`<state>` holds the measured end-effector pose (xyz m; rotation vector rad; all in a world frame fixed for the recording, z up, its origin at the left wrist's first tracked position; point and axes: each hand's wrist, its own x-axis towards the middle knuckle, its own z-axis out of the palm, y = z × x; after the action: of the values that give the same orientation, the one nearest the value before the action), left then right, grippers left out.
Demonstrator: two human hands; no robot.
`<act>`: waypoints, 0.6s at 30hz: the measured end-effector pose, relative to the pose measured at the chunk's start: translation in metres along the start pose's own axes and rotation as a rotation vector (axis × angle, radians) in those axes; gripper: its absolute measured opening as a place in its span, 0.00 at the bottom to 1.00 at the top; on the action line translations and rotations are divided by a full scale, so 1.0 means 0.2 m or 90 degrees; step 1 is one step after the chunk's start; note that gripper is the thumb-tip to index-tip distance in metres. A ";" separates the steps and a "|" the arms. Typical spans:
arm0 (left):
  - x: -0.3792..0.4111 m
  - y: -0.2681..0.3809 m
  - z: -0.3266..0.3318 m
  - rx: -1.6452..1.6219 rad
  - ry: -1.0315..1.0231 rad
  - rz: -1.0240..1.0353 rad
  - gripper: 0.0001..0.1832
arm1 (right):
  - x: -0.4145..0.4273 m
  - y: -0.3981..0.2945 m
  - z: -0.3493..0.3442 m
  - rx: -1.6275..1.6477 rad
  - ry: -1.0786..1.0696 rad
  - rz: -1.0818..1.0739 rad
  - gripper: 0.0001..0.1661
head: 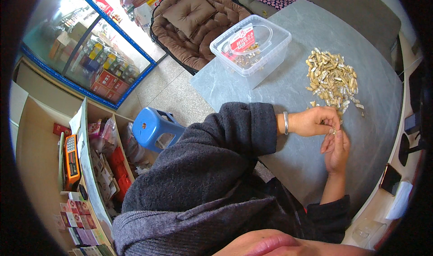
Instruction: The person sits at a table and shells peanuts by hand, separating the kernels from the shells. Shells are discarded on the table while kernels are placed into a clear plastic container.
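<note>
My left hand (313, 120), with a silver bangle at its wrist, reaches in from the left, back upward. My right hand (335, 151) comes from below with its palm partly showing. Their fingertips meet on a small pale dried piece (334, 132), mostly covered by the fingers. Just beyond them a heap of small yellow-brown and whitish dried pieces (331, 76) lies on the grey table; their exact kind is unclear. A clear plastic tub (270, 64) with a red and white label stands farther left on the table, with brown and whitish bits inside.
A blue plastic stool (147, 129) stands left of the grey table (372, 147). A padded brown chair (203, 25) is beyond the table's far left edge. An orange device with a keypad (71, 161) and small boxes sit at left. A phone (390, 179) and glass mug (368, 232) lie right.
</note>
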<state>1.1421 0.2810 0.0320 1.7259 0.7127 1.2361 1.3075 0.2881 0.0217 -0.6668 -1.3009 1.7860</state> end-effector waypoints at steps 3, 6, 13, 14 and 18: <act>0.00 0.02 0.00 -0.005 0.017 -0.024 0.05 | 0.00 -0.01 0.00 -0.019 -0.008 0.001 0.18; 0.00 0.02 0.00 -0.033 0.027 -0.052 0.06 | 0.00 -0.02 0.01 -0.077 -0.011 -0.008 0.17; 0.00 -0.04 0.01 -0.079 0.026 -0.054 0.05 | 0.00 -0.05 0.00 -0.209 -0.024 -0.053 0.19; 0.00 -0.04 0.01 -0.099 0.023 -0.061 0.04 | -0.01 -0.05 0.01 -0.224 -0.009 -0.059 0.19; 0.00 -0.05 0.01 -0.180 0.009 -0.070 0.03 | -0.02 -0.04 0.03 -0.202 0.008 -0.062 0.20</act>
<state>1.1450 0.2845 0.0226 1.4305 0.6005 1.2105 1.3069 0.2827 0.0322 -0.7702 -1.5990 1.5092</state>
